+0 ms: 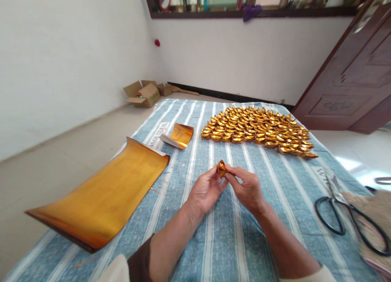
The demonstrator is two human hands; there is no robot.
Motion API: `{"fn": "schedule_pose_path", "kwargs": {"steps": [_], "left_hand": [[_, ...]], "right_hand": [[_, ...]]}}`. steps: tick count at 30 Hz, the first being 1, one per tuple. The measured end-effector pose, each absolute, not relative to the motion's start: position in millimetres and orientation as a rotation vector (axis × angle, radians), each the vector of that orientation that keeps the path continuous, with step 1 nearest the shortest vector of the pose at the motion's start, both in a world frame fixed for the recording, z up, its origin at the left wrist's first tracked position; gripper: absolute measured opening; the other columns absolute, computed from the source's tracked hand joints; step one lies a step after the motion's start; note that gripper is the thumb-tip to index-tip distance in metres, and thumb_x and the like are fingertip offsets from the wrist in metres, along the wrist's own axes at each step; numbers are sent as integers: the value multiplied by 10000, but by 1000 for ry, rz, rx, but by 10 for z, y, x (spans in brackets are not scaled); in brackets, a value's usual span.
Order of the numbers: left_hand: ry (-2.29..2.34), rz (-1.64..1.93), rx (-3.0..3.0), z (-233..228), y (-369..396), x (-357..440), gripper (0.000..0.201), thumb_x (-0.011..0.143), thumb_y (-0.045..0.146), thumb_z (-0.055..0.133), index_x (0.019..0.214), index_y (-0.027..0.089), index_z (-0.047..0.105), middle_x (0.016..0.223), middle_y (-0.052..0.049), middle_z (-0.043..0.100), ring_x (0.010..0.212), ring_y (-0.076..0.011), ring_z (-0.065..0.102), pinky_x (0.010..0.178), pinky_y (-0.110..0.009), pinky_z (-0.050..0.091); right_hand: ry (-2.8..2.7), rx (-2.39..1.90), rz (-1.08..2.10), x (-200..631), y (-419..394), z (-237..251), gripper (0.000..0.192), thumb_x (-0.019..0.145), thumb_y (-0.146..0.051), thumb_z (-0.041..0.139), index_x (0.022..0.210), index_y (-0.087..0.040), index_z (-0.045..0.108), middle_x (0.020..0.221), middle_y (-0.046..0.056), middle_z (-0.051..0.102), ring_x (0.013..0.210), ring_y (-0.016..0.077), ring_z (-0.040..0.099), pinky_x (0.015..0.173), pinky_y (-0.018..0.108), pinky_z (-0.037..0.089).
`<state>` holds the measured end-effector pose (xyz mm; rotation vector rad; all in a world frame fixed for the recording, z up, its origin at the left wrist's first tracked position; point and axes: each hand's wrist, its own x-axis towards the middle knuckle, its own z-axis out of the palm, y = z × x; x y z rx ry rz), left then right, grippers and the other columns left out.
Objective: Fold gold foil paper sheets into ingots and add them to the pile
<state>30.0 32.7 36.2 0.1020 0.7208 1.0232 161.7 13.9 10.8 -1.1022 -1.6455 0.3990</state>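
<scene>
At my far left a large sheet of gold foil paper (100,194) lies curling on the blue-striped cloth (214,241), its near end hanging past the cloth's edge. Beyond it, nearer the middle, a smaller gold sheet (181,135) rests half rolled. My left hand (205,191) is cupped with thumb and fingertips pinched on the left side of a small folded gold piece (221,168), held just above the cloth in front of me. My right hand (247,188) meets it from the other side, fingers curled and closed on the same piece, so both hands grip it together. Farther back and to the right, a wide heap of finished gold ingots (259,131) lies spread on the cloth. At my far right, black-handled scissors (345,210) lie beside a woven mat (374,208).
</scene>
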Motion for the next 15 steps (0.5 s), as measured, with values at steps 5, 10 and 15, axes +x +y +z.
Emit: {"fn": "schedule_pose_path", "kwargs": {"steps": [5,10,15], "left_hand": [[719,1029,119,347,317,307,220,940,145,501,851,111,700,822,-63,721,754,-139,661,727,-268,522],[706,1048,166,338,302,322,217,930,159,517,846,116,712,797,-49,714,719,-135,652,732,-274,514],[742,1084,214,373,294,345,237,934,181,516,824,115,715,813,-55,718,727,-130,648,714,-254,511]], "right_hand": [[-1658,-1112,405,1619,136,128,230,879,-193,547,1050,-226,697,952,58,743,838,193,695,757,325,547],[-1650,-1130,422,1620,134,140,220,887,-231,542,1039,-250,700,934,45,744,837,192,694,759,330,545],[-1648,-1098,425,1613,138,141,230,886,-217,545,1058,-251,694,959,44,743,858,188,691,775,324,541]]}}
